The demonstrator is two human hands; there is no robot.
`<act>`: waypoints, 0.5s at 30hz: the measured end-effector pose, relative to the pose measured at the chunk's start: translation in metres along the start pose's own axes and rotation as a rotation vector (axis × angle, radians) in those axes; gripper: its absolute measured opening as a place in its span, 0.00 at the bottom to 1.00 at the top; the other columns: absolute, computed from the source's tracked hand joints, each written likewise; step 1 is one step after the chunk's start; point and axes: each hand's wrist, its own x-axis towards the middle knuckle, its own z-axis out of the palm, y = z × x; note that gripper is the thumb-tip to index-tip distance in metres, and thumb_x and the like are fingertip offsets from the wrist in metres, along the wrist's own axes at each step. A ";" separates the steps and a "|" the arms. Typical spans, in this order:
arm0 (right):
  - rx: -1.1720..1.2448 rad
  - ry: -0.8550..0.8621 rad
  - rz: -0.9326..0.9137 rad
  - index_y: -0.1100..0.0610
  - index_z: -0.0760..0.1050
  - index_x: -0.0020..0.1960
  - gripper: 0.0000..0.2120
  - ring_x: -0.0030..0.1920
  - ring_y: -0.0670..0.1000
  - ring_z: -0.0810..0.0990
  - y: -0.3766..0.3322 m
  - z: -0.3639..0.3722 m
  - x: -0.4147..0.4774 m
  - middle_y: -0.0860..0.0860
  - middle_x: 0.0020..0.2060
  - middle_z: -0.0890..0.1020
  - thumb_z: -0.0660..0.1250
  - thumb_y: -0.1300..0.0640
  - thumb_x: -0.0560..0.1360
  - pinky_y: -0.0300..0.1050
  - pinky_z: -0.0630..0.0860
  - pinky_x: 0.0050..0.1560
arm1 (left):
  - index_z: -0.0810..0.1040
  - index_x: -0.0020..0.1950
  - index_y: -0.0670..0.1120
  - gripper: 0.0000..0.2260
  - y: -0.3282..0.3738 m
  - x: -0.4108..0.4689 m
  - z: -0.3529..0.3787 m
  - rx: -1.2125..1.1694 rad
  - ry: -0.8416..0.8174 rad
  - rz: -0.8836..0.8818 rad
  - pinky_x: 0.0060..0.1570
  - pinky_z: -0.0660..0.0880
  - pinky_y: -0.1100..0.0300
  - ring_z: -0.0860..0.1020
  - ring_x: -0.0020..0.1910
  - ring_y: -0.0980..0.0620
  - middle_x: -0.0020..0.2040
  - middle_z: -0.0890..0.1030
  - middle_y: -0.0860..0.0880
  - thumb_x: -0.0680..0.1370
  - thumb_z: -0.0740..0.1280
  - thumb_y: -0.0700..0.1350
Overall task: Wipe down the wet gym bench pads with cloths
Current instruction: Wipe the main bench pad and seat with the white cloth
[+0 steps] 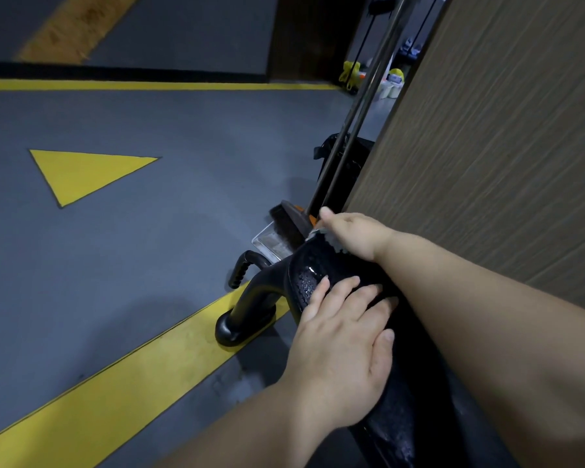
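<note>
A black gym bench pad (321, 265) runs from lower right toward the centre, with water droplets glistening near its far end. My left hand (343, 342) lies flat on the pad, fingers straight and pressing down. My right hand (355, 233) is at the pad's far end, its fingers curled over a light grey cloth (331, 240) that peeks out beneath it. Most of the cloth is hidden under that hand. The black bench foot and handle (247, 305) stick out to the left.
A wood-grain panel (487, 146) rises close on the right. A brush and dustpan (281, 231) with long metal handles (355, 123) lean beyond the bench end. The grey floor carries yellow lines and a yellow triangle (81, 173).
</note>
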 end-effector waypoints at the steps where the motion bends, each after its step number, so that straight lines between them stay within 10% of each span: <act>1: -0.044 -0.009 -0.032 0.45 0.78 0.62 0.40 0.66 0.54 0.72 -0.007 0.004 -0.001 0.51 0.64 0.77 0.38 0.27 0.70 0.52 0.63 0.70 | 0.73 0.68 0.54 0.19 -0.001 0.000 0.001 -0.007 0.005 0.006 0.75 0.46 0.51 0.61 0.74 0.52 0.67 0.73 0.55 0.81 0.51 0.52; 10: 0.126 -0.148 -0.184 0.37 0.81 0.43 0.33 0.66 0.48 0.72 -0.018 0.008 -0.015 0.44 0.59 0.80 0.39 0.27 0.70 0.49 0.59 0.73 | 0.83 0.53 0.51 0.15 -0.023 -0.007 -0.014 -0.273 0.313 -0.038 0.65 0.64 0.65 0.74 0.61 0.60 0.54 0.82 0.59 0.77 0.57 0.47; 15: 0.413 -0.201 -0.237 0.51 0.78 0.64 0.29 0.65 0.41 0.72 -0.018 0.007 -0.029 0.43 0.58 0.81 0.42 0.41 0.82 0.37 0.58 0.69 | 0.73 0.51 0.53 0.07 -0.047 0.018 -0.029 -0.396 0.636 -0.357 0.56 0.64 0.65 0.70 0.51 0.66 0.48 0.73 0.63 0.75 0.58 0.49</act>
